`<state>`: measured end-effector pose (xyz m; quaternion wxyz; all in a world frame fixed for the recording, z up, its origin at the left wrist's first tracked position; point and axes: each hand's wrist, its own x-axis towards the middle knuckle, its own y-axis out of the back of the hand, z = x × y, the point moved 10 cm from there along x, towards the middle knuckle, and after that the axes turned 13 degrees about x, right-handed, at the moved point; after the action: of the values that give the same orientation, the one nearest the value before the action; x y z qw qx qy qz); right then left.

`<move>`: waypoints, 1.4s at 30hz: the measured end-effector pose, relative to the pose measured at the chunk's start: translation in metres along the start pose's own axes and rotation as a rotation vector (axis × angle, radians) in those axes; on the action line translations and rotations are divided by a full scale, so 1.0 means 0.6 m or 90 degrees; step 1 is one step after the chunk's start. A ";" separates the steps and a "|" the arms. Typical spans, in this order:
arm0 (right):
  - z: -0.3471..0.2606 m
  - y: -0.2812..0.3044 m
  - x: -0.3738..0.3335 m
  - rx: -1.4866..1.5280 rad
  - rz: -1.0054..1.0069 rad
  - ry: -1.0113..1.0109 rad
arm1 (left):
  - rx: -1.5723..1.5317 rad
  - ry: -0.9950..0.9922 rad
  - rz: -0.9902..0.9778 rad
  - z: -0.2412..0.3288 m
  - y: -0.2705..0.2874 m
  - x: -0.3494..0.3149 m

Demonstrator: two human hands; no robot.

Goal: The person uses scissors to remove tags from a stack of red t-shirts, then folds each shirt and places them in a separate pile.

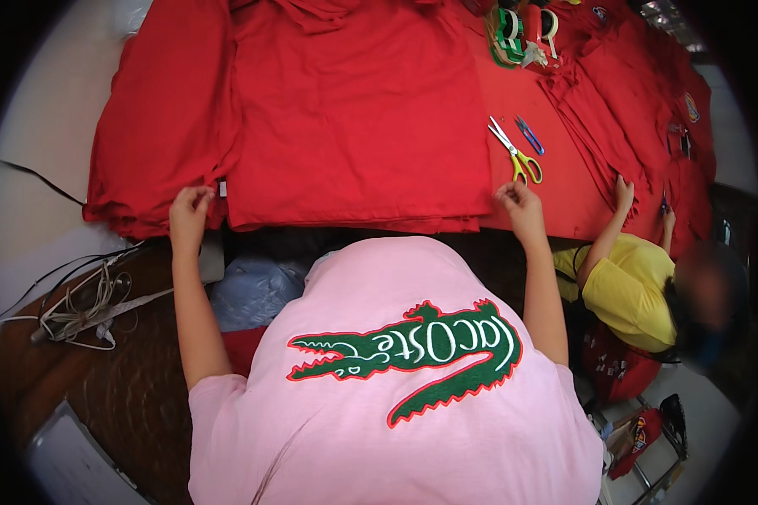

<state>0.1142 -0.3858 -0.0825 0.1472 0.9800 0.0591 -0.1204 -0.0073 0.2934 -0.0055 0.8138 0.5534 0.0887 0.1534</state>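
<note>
Pink shirt (pixel 354 400) lower centre, red cloth (pixel 358 118) upper centre seems mostly flat, creases unsmoothed, left hand (pixel 190 206), right hand (pixel 520 204) near its corners, fingers curled, clamping unclear

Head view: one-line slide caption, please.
Left hand and right hand flanking flat-laid red cloth, yellow-handled metal scissors lying beyond the right.

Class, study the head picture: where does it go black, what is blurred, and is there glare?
Head view: black corners surround the rounded image; the co-worker's head at right is smeared; the red cloth in front shows soft folds without strong glare; the yellow-handled scissors look fairly sharp.
</note>
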 end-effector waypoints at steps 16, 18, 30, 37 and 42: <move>-0.082 -0.023 -0.015 -0.232 -0.127 0.209 | 0.039 -0.084 -0.098 0.061 -0.117 -0.060; -0.133 -0.014 0.024 -0.196 -0.169 0.310 | -0.005 -0.099 -0.100 0.058 -0.097 -0.021; -0.130 -0.130 0.245 0.283 -0.293 -0.216 | -0.066 -0.110 -0.426 0.109 -0.176 0.017; -0.092 -0.091 0.154 0.415 -0.474 -0.273 | 0.063 -0.215 -0.170 0.125 -0.148 -0.077; -0.118 -0.046 0.181 0.393 -0.347 -0.260 | -0.021 -0.201 -0.162 0.120 -0.147 -0.064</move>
<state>0.2304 -0.3292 -0.0518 -0.1802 0.8826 0.2460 -0.3577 -0.0073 0.1875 -0.0615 0.8394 0.5414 0.0266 -0.0384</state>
